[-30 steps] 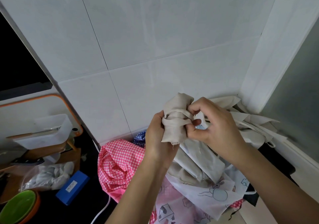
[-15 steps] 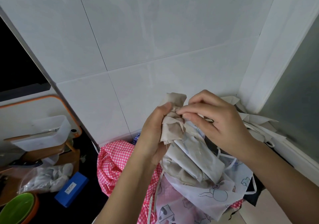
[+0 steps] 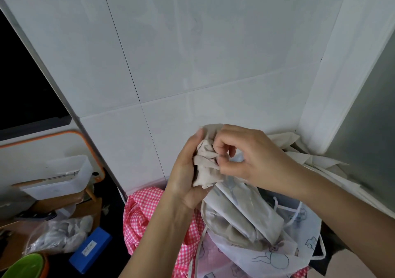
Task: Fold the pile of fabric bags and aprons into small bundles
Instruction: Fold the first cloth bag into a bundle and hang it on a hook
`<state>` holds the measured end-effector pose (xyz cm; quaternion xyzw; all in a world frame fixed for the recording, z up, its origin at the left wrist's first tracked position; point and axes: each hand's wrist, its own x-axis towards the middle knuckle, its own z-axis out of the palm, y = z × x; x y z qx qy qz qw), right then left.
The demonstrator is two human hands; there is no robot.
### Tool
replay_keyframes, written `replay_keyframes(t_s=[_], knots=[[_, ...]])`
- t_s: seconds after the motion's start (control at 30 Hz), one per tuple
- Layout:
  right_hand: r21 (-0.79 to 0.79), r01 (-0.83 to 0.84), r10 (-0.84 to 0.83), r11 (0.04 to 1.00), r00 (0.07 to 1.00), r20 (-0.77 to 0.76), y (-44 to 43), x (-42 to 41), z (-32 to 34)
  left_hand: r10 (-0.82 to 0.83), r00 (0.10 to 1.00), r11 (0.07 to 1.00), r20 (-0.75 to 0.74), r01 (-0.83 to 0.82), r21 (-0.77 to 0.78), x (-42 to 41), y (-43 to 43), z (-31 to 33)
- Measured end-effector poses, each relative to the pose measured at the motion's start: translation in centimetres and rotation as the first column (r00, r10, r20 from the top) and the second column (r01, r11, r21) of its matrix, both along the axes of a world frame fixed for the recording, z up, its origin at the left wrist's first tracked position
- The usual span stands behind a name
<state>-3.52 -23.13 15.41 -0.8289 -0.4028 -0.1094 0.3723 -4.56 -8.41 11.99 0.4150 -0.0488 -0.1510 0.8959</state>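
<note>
A small beige fabric bundle (image 3: 205, 170) is held up in front of the tiled wall. My left hand (image 3: 186, 177) grips it from the left, fingers wrapped behind it. My right hand (image 3: 245, 155) pinches a fold or strap of the bundle between thumb and curled fingers. Below lies the pile: a pink checked apron (image 3: 141, 215), a folded pale printed bag (image 3: 245, 211), a white cloth with drawn figures (image 3: 273, 258) and beige bags (image 3: 316, 160) in the corner.
A white tiled wall (image 3: 192, 63) stands close behind. At left are a white plastic tub (image 3: 57, 177), an orange-rimmed board (image 3: 89, 147), a clear plastic bag (image 3: 57, 235), a blue box (image 3: 92, 247) and a green bowl (image 3: 23, 265). A grey panel (image 3: 367, 117) closes the right side.
My right hand has worked round the top of the bundle, from wrapping the strap to pinching it at the front. The bundle is tighter; my left hand keeps holding it.
</note>
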Motion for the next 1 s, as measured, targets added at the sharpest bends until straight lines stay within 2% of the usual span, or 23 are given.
replay_keyframes(t_s=[0.07, 0.13, 0.2, 0.27, 0.33, 0.4, 0.47, 0.57, 0.63, 0.67, 0.77, 0.87, 1.0], knots=[[0.077, 0.005, 0.007, 0.997, 0.988, -0.155, 0.0, 0.5, 0.6, -0.032, 0.999, 0.999, 0.001, 0.032, 0.036, 0.4, 0.6, 0.3], [0.199, -0.032, 0.1, 0.979, 0.934, -0.342, 0.0, 1.0, 1.2, -0.083, 0.996, 0.995, -0.015, 0.083, 0.052, 0.6, 1.3, 0.5], [0.248, -0.082, 0.191, 0.965, 0.868, -0.459, 0.1, 1.3, 1.5, -0.143, 0.988, 0.989, -0.061, 0.145, 0.031, 0.7, 2.0, 0.4], [0.189, -0.138, 0.219, 0.972, 0.821, -0.527, 0.2, 1.7, 1.8, -0.206, 0.974, 0.977, -0.098, 0.21, 0.031, 0.8, 2.8, 0.2], [0.031, -0.174, 0.163, 0.984, 0.823, -0.545, 0.0, 1.6, 2.5, -0.252, 0.962, 0.961, -0.106, 0.261, 0.087, 0.8, 3.4, -0.1], [-0.211, -0.18, 0.065, 0.961, 0.886, -0.458, 0.2, 1.4, 3.1, -0.282, 0.956, 0.938, -0.084, 0.293, 0.186, 0.5, 3.9, 0.0], [-0.417, -0.148, 0.028, 0.897, 0.96, -0.28, 0.7, 1.4, 3.3, -0.316, 0.946, 0.921, -0.073, 0.325, 0.217, 0.5, 4.5, 0.1], [-0.514, -0.208, 0.167, 0.832, 0.978, -0.125, 1.1, 2.0, 3.6, -0.298, 0.955, 0.884, -0.005, 0.278, 0.375, 1.0, 5.2, 0.5], [-0.51, -0.25, 0.248, 0.823, 0.966, -0.075, 0.8, 3.0, 3.7, -0.239, 0.97, 0.842, 0.043, 0.185, 0.507, 1.4, 5.4, 0.6], [-0.485, -0.25, 0.265, 0.838, 0.964, -0.039, 0.7, 3.4, 3.6, -0.221, 0.974, 0.836, 0.053, 0.161, 0.524, 1.6, 5.5, 0.5], [-0.397, -0.19, 0.265, 0.898, 0.953, 0.144, 1.0, 4.0, 2.8, -0.221, 0.963, 0.873, 0.156, 0.124, 0.472, 2.0, 5.9, 0.5], [-0.28, -0.124, 0.178, 0.952, 0.968, 0.178, 1.5, 4.5, 2.6, -0.208, 0.942, 0.887, 0.265, 0.067, 0.456, 2.8, 6.4, 1.3], [-0.199, -0.105, 0.131, 0.974, 0.984, 0.122, 2.6, 5.8, 3.5, -0.117, 0.871, 0.738, 0.478, -0.246, 0.628, 3.5, 6.3, 2.9]])
